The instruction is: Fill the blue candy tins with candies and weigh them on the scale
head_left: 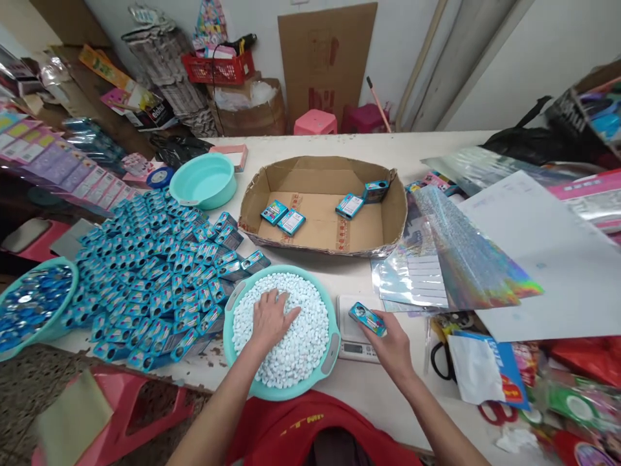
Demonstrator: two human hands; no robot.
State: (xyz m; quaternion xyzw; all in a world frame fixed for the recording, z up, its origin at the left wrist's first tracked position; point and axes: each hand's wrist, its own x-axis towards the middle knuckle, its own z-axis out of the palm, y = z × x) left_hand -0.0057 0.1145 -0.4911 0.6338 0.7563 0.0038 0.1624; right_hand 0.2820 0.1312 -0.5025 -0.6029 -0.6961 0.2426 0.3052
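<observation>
My left hand (270,318) rests on the small white pellets (303,323) that fill a turquoise basin (331,362). Its fingers are spread over the pellets, with the thumb out to the right. My right hand (391,343) is closed around the lower end of a small blue printed box (367,318). This box is above a white digital scale (356,349), just right of the basin; whether it touches the scale I cannot tell. Several more blue boxes (291,221) lie in a low cardboard tray (320,243) beyond the basin.
A large heap of blue boxes (160,278) covers the table's left side. Behind it stands a turquoise bowl (204,181); a basin of shiny blue pieces (36,301) sits far left. Holographic sheets (466,252), scissors (442,359) and packets (485,372) lie at right.
</observation>
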